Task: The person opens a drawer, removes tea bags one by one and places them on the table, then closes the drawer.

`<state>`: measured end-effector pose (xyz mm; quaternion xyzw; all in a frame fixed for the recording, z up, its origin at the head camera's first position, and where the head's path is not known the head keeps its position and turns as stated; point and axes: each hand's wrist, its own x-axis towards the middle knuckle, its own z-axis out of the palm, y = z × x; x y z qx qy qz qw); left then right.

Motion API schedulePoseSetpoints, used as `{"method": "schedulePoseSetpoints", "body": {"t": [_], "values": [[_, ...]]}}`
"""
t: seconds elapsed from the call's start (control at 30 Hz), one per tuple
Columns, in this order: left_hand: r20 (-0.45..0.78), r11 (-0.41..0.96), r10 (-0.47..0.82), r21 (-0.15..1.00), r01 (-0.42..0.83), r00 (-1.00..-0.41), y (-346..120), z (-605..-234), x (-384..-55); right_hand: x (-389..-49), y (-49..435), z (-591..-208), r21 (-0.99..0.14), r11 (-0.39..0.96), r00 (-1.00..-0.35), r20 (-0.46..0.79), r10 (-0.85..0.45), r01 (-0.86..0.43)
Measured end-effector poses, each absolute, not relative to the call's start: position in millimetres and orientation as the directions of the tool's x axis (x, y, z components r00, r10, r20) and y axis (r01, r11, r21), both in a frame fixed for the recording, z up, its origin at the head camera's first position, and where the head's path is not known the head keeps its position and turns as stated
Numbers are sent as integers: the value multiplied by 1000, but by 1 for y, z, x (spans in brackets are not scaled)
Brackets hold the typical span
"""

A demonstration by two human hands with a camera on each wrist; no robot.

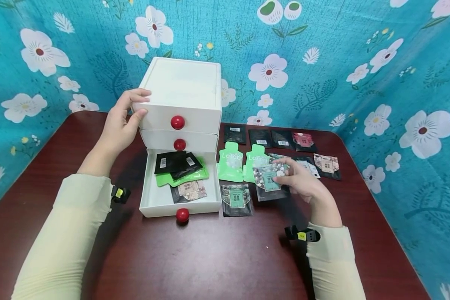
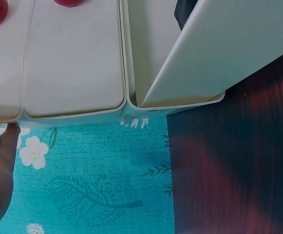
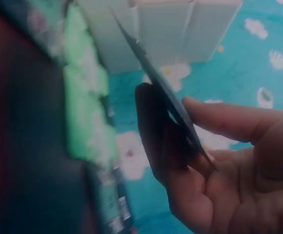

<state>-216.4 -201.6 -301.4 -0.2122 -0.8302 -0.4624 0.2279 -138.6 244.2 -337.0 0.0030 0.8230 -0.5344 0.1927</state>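
Note:
A white drawer box with red round knobs stands on the table. My left hand holds its upper left front corner, fingers over the top edge and thumb lower down. Its lowest drawer is pulled out, with black sachets, a green pouch and a flower-print sachet inside. To the right of the drawer, my right hand pinches a dark sachet with a green label between thumb and fingers, lifted and tilted. A similar green-label sachet lies beside the drawer.
Two green spouted pouches lie right of the drawer. Behind them is a row of black sachets, ending in a red-printed sachet. A pink-toned sachet lies at the far right. Floral cloth hangs along the table's back edge.

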Motion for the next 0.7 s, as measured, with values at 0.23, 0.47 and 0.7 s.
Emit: {"method": "schedulePoseSetpoints", "body": {"t": [0.23,0.47,0.7], "values": [[561,494,141,674,549,-816,-202,-302,-216,-131,247,-368,-821,495,-900,-406,-156,284],[591,475,130,668,573,-796,-199,-304,-218,-131,240,-377,-761,587,-889,-435,-144,277],[588,479,109,676,561,-802,-198,-303,-217,-129,241,-369,-710,654,-907,-413,-83,263]]}}
